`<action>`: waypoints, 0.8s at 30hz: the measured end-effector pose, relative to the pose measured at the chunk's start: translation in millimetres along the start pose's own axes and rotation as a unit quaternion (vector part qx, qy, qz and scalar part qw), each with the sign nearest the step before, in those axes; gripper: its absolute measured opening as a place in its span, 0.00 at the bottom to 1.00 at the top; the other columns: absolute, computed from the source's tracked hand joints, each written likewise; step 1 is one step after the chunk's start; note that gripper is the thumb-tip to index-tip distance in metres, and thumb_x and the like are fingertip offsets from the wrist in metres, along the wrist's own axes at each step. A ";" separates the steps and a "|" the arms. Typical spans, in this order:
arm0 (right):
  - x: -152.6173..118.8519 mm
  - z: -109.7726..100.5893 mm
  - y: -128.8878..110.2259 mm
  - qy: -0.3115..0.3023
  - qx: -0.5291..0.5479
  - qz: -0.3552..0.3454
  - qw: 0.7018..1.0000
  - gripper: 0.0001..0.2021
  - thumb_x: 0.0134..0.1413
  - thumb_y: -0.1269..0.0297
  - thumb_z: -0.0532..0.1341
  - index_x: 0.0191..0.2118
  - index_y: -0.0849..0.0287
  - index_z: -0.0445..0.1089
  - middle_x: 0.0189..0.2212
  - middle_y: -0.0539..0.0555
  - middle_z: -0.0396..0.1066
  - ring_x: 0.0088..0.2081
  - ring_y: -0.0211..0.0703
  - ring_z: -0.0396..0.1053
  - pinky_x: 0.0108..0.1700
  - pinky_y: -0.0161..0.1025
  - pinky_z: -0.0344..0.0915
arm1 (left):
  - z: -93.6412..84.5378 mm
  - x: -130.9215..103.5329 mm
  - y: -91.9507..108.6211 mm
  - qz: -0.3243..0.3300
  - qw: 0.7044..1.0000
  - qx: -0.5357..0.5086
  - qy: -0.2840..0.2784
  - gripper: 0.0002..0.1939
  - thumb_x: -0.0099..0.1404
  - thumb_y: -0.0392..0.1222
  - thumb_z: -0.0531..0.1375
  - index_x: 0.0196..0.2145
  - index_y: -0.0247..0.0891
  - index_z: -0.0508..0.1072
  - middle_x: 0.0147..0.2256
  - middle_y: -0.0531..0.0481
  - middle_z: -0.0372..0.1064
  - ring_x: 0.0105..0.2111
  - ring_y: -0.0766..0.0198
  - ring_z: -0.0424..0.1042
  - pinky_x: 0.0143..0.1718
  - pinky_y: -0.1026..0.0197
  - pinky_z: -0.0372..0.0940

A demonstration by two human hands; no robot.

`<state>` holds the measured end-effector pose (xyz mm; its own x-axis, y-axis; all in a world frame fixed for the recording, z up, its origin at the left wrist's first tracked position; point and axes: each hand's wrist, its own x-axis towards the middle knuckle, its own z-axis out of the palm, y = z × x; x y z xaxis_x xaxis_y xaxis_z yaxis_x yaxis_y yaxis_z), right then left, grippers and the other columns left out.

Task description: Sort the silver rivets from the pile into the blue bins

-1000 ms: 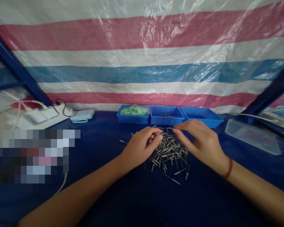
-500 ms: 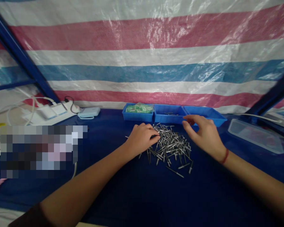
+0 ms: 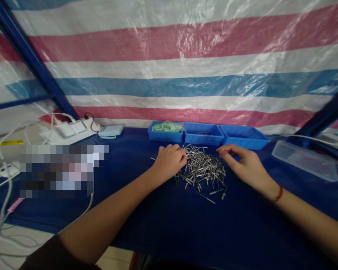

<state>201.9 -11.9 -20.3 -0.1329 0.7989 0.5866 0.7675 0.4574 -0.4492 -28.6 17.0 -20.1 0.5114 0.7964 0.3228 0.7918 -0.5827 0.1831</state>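
A loose pile of silver blind rivets (image 3: 202,168) lies on the dark blue tabletop, with a few strays along its near side. My left hand (image 3: 171,160) rests at the pile's left edge, its fingers curled and the thumb pressed against them. What it pinches, if anything, is hidden. Just right of the pile, my right hand (image 3: 246,164) hovers with thumb and index fingertips together. Anything between those tips is too small to make out. Behind the pile, the middle blue bin (image 3: 204,140) has a few rivets in it.
Left of the middle bin, another blue bin (image 3: 165,137) holds green-and-clear plastic packets. A third blue bin (image 3: 243,142) adjoins on the right. A clear plastic lid (image 3: 305,161) lies far right. A power strip (image 3: 73,131), cables and a light-blue case (image 3: 110,131) occupy the left.
My right thumb and index finger have closed together, and that hand has moved from before the bins down beside the pile. My left fingers have drawn tighter. The camera view has shifted slightly.
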 end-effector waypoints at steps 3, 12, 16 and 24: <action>-2.2 1.3 -10.0 -0.034 0.021 -0.013 0.999 0.08 0.56 0.63 0.56 0.31 0.56 0.71 0.32 0.51 0.76 0.34 0.44 0.74 0.36 0.39 0.69 | -2.3 0.6 -0.1 -0.008 1.000 -0.001 0.008 0.11 0.66 0.38 0.50 0.33 0.36 0.72 0.35 0.46 0.70 0.37 0.56 0.67 0.38 0.54 0.57; -4.2 0.7 -28.6 -0.088 0.077 -0.004 0.993 0.08 0.56 0.62 0.57 0.34 0.59 0.71 0.33 0.53 0.75 0.34 0.42 0.72 0.37 0.39 0.67 | -16.8 -3.9 15.0 -0.033 0.959 -0.283 0.000 0.09 0.67 0.40 0.51 0.35 0.37 0.70 0.32 0.50 0.74 0.30 0.66 0.71 0.32 0.63 0.62; -7.7 3.1 -33.8 -0.110 0.151 0.025 0.982 0.10 0.56 0.58 0.58 0.36 0.58 0.71 0.32 0.52 0.75 0.33 0.41 0.71 0.34 0.38 0.67 | -13.7 -9.5 27.4 -0.024 0.910 -0.413 -0.019 0.09 0.67 0.41 0.51 0.34 0.37 0.69 0.33 0.50 0.74 0.32 0.66 0.71 0.34 0.63 0.64; -12.3 6.6 -37.0 -0.065 0.234 0.036 0.970 0.06 0.53 0.60 0.61 0.34 0.56 0.71 0.31 0.51 0.74 0.32 0.39 0.70 0.35 0.36 0.67 | -8.8 -9.5 36.3 -0.029 0.877 -0.479 -0.009 0.07 0.65 0.40 0.54 0.36 0.36 0.69 0.33 0.49 0.72 0.33 0.66 0.71 0.35 0.63 0.64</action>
<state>170.9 -36.0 -15.4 -0.1903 0.8641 0.4659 0.4141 0.5010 -0.7600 -7.7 -13.1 -8.3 0.4910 0.8268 0.2746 0.1762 -0.4030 0.8981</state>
